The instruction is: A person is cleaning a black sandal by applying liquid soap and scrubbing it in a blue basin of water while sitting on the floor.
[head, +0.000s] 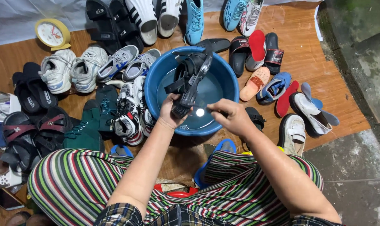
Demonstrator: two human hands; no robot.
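Note:
My left hand (170, 112) grips the heel end of a black strapped sandal (191, 79), held sole-up over a blue basin (227, 81) of water. The sandal's straps hang toward the water. My right hand (228, 114) hovers just right of the sandal's heel over the basin's near rim, fingers curled; whether it holds anything small I cannot tell. A bright glint of light shows on the water between my hands.
Shoes ring the basin on a wooden floor: white sneakers (73, 69) and black sandals (31, 90) left, green shoes (87, 125), blue boots (195, 19) at back, slippers and insoles (257, 81) right. A yellow clock (53, 33) lies far left. My striped trousers (77, 180) fill the foreground.

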